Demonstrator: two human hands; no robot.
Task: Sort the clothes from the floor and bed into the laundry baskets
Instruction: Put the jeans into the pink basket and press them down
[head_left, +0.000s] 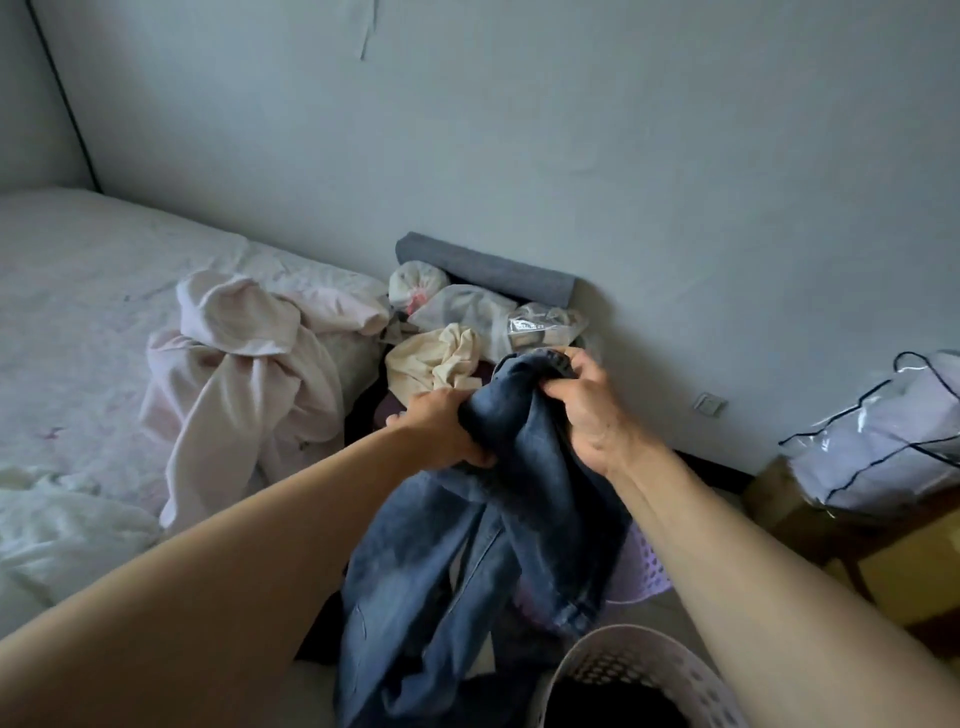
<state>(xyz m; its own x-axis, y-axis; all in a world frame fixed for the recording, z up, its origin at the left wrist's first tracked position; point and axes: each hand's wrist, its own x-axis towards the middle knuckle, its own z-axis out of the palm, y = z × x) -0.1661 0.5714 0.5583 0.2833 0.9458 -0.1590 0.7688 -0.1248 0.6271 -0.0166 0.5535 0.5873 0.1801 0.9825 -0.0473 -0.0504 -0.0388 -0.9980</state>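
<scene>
1. Jeans hang bunched between my two hands, held up in front of me above the floor beside the bed; the blue denim legs trail down toward the bottom of the view.
2. My left hand grips the bunched denim from the left, fingers curled under and round a fold of it.
3. My right hand grips the upper end of the jeans, thumb and fingers clamped on the dark edge near the top.
4. A white perforated laundry basket stands at the bottom of the view, just right of the hanging legs; something dark lies inside it.
5. A lilac perforated basket shows behind the jeans, mostly hidden by the denim and my right forearm.
6. On the bed to my left lies a pale pink crumpled garment, draped toward the mattress edge, and a white cloth lies at the near left.
7. A cream garment sits crumpled just beyond my hands, with tied plastic bags behind it against a grey padded roll at the wall.
8. At the far right a clear zipped storage bag with dark piping rests on a wooden piece of furniture.
</scene>
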